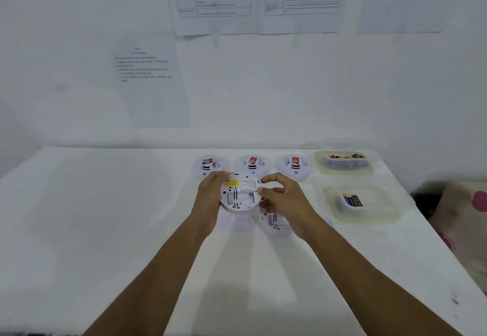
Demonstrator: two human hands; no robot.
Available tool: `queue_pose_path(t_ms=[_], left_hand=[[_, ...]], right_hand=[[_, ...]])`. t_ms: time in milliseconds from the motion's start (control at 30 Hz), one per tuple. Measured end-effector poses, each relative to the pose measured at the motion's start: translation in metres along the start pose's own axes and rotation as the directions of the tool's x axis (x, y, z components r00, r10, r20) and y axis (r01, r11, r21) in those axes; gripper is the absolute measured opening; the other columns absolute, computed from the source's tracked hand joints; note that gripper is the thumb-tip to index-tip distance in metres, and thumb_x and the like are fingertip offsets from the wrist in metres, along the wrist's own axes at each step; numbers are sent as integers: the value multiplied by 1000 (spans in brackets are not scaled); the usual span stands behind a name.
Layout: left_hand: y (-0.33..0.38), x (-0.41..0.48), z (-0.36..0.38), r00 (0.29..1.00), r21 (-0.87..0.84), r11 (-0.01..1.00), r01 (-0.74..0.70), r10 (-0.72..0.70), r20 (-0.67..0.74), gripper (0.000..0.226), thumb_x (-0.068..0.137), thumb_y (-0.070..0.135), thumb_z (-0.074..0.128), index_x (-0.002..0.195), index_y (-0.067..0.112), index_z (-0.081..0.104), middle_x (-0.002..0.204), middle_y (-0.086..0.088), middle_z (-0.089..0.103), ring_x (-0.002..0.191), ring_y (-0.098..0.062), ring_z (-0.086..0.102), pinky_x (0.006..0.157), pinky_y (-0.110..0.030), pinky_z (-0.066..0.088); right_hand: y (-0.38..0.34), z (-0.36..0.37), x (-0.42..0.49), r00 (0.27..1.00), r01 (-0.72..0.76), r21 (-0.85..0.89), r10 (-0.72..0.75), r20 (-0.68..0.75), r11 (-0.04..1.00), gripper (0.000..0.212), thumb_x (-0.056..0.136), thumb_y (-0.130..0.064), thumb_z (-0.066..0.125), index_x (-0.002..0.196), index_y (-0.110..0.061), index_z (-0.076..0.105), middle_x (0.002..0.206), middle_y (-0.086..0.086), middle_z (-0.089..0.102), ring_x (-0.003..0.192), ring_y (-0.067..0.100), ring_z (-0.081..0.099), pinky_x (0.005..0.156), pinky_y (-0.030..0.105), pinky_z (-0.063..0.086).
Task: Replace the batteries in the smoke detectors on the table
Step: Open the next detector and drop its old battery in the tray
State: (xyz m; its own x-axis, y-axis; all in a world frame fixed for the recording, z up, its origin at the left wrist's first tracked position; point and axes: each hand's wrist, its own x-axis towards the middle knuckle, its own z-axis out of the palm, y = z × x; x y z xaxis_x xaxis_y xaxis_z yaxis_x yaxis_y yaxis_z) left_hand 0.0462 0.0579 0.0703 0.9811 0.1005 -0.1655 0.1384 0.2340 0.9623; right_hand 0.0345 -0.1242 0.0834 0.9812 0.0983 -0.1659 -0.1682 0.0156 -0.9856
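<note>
My left hand (pixel 209 198) grips a round white smoke detector (pixel 241 196) by its left rim, lifted over the table with its back side up, showing a yellow label and black markings. My right hand (pixel 283 198) hovers at its right edge with fingers curled; whether it touches the detector is unclear. Under my hands another white detector (pixel 275 223) lies on the table, partly hidden. Three opened detectors (pixel 209 167) (pixel 252 164) (pixel 294 166) stand in a row behind, each with a red-and-white battery showing.
A clear plastic tub (pixel 345 169) with several batteries stands at the back right. A second clear tub (pixel 369 214) nearer me holds a few dark batteries. The white table (pixel 105 217) ends at the right, where a patterned pink-and-white item (pixel 463 212) sits. Papers hang on the wall.
</note>
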Motion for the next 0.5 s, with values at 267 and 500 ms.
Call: queue_pose_path(t_ms=[267, 500], left_hand=[[-16, 8, -104, 987, 387, 913, -127, 155, -41, 6, 93, 14, 61, 91, 16, 67, 94, -5, 70, 81, -22, 65, 65, -34, 54], [-31, 8, -134, 949, 653, 709, -268, 311, 52, 10, 92, 16, 62, 84, 17, 67, 79, 6, 71, 67, 3, 63, 55, -9, 43]], right_hand=[[32, 85, 3, 996, -1, -114, -10, -91, 993, 13, 86, -13, 70, 98, -15, 67, 75, 15, 72, 63, 20, 68, 65, 35, 61], [58, 117, 1, 985, -53, -194, 20, -170, 980, 8, 88, -14, 67, 95, -16, 67, 75, 13, 74, 62, 22, 72, 65, 38, 62]])
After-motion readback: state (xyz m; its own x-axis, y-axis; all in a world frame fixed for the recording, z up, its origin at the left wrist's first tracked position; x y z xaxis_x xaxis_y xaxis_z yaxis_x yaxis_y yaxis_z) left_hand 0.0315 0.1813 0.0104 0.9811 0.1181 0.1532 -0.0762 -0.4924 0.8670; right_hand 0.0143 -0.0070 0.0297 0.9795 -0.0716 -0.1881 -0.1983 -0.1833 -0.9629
